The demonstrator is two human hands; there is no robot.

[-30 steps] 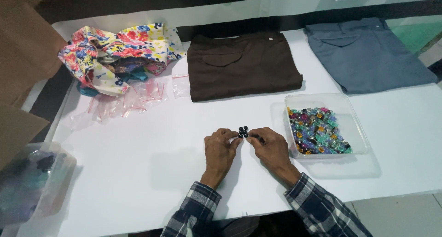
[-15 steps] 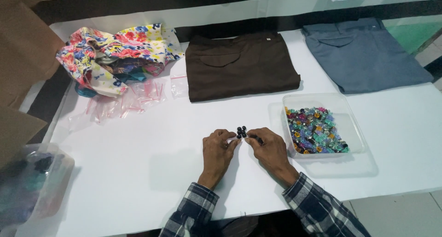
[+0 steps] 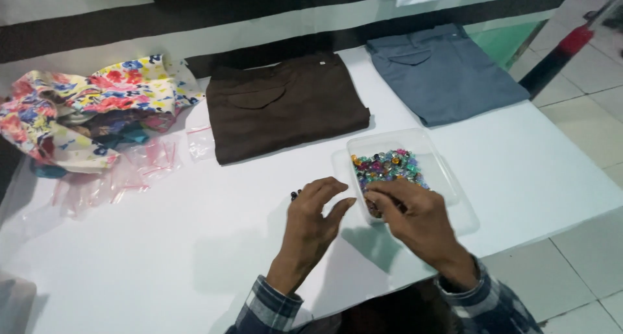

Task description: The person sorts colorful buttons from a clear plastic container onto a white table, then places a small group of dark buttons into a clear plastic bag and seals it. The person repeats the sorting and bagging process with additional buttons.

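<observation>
The clear tray [image 3: 448, 172] of shiny coloured beads [image 3: 388, 167] sits near the table's [image 3: 162, 256] front edge. A bump from the right hand [image 3: 415, 217] could tip it, I think, and the beads would roll off — they are tiny and slippery.

The right hand reaches into the near corner of the tray, fingers curled down among the beads; I cannot tell if it has pinched one. The left hand [image 3: 315, 220] hovers just left of the tray, fingers spread loose, holding nothing. A small dark bead piece [image 3: 295, 194] lies by its fingertips — easy to knock away.
</observation>
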